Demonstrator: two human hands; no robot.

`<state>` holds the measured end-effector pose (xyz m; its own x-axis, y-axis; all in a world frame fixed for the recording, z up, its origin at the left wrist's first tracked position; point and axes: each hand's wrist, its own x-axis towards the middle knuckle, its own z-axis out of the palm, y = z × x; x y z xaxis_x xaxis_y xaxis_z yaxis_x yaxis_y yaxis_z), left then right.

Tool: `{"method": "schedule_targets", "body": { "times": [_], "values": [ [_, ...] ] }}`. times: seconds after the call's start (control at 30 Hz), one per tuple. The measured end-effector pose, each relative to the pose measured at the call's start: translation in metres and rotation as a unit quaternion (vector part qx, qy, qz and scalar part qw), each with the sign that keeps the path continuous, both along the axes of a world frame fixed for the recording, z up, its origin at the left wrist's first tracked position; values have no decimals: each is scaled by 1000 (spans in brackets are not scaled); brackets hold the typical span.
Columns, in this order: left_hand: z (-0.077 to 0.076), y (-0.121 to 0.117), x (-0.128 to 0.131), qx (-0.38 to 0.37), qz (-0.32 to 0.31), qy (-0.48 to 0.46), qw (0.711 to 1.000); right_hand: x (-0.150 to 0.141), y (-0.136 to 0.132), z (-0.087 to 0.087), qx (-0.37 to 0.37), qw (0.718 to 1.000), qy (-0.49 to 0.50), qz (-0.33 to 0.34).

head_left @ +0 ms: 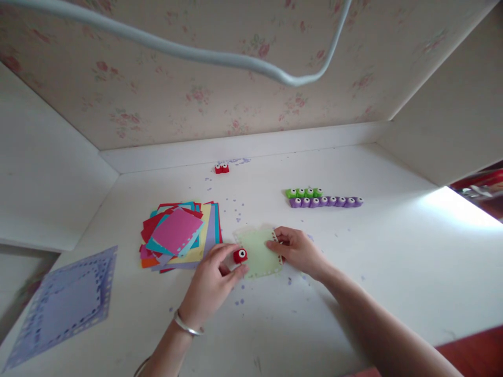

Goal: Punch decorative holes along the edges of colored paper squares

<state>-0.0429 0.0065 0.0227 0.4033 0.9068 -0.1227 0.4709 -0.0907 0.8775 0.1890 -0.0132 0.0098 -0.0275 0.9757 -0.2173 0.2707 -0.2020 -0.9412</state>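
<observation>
A sheet of light green paper (262, 254) with small holes punched along its edges lies on the table in front of me. My right hand (293, 248) pinches the paper's right edge between thumb and fingers. At the left edge of the sheet sits a small red craft punch (240, 255) with a white top and a dark shape on it. My left hand (218, 275) has its thumb and forefinger curved around this punch, the fingertips close to the paper's edge. Whether the paper is inside the punch's slot cannot be made out.
Left of my hands is a pile of coloured paper (178, 230); punched purple sheets (70, 301) lie farther left. Two red punches (222, 168) stand near the wall. Green punches (304, 192) and purple punches (326, 201) line up at right. Purple paper bits are scattered about. A pale cable (220, 56) hangs in front.
</observation>
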Motion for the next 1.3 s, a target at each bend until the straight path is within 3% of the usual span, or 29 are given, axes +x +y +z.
{"method": "schedule_targets", "body": {
  "times": [0.1,0.17,0.37,0.63,0.87,1.3],
  "values": [
    [-3,0,3,90,-24,21,995,0,0,-1,0,1000,-4,4],
    [-2,1,4,101,-22,23,994,0,0,-1,0,1000,-8,5],
    [3,3,9,16,-16,-11,1000,-1,0,1,-3,1000,-13,7],
    [-3,12,15,-94,40,-24,994,-3,-1,6,-4,1000,-20,-2],
    [9,26,25,-172,27,3,985,-6,-1,2,-4,999,-38,-7],
    [7,16,2,-165,19,-102,981,0,-2,0,-4,1000,2,-18]
  ]
}}
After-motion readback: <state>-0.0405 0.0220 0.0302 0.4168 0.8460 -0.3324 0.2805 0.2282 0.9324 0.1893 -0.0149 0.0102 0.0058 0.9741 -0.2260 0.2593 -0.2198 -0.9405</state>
